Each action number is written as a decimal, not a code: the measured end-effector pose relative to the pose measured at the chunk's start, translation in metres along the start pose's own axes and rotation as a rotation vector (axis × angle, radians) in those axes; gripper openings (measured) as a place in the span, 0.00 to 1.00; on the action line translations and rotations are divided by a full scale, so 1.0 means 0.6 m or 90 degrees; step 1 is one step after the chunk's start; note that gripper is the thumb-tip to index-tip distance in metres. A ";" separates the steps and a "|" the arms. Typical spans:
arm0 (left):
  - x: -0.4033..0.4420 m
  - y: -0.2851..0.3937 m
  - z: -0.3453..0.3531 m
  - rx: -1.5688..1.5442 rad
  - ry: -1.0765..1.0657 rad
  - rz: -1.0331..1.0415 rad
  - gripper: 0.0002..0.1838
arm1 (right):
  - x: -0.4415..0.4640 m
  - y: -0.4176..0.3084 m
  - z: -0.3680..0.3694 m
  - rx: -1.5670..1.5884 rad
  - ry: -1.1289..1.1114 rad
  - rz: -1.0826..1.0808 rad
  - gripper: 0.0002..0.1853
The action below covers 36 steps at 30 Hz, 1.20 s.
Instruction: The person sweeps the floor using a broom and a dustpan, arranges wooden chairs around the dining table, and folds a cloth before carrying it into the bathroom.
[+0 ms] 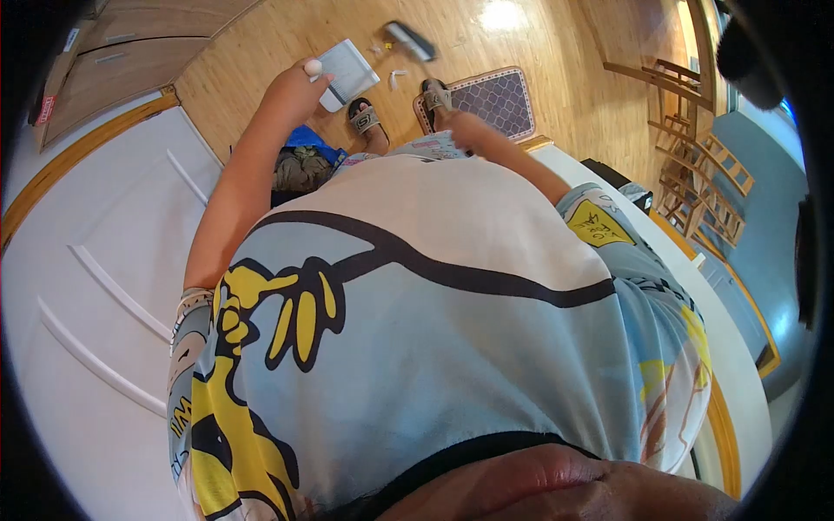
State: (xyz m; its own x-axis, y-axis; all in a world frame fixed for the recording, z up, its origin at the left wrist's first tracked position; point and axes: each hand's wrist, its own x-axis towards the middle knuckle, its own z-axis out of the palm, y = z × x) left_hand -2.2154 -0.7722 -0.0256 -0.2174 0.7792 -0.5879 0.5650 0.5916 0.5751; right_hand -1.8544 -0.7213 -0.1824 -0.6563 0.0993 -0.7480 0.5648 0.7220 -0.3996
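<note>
Black-and-white broom (pixel 410 41), aslant, head end forward

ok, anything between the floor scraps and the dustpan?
Nothing visible; just bare floor. The dustpan, held in the left hand, is close beside the scraps. Both slippers are off that path, nearer the body.

White dustpan (pixel 354 68), black-and-white broom (pixel 410 41), dark lattice-patterned mat (pixel 493 102), honey wood-grain floor (pixel 287 39), pale-blue shirt (pixel 452 365) printed yellow and black.

Plastic dustpan (pixel 354 71), wood floor (pixel 558 54) (glossy)
</note>
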 end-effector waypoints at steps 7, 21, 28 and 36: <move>0.007 -0.009 0.003 0.025 0.010 0.024 0.22 | -0.068 -0.074 0.030 0.122 0.274 -0.169 0.16; -0.013 0.023 -0.016 0.011 -0.019 -0.041 0.17 | 0.016 -0.021 0.045 0.085 0.028 0.042 0.15; -0.022 -0.003 -0.021 0.079 0.008 0.015 0.21 | -0.142 -0.077 -0.061 0.867 0.050 0.316 0.20; -0.022 0.014 -0.020 0.042 0.046 -0.007 0.22 | -0.048 0.219 -0.142 0.102 0.196 0.296 0.19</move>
State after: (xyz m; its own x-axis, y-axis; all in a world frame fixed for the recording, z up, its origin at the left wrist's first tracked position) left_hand -2.2176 -0.7752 -0.0062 -0.2798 0.7872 -0.5496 0.6127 0.5871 0.5291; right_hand -1.8039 -0.5711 -0.1678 -0.4235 0.5933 -0.6846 0.8812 0.4450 -0.1595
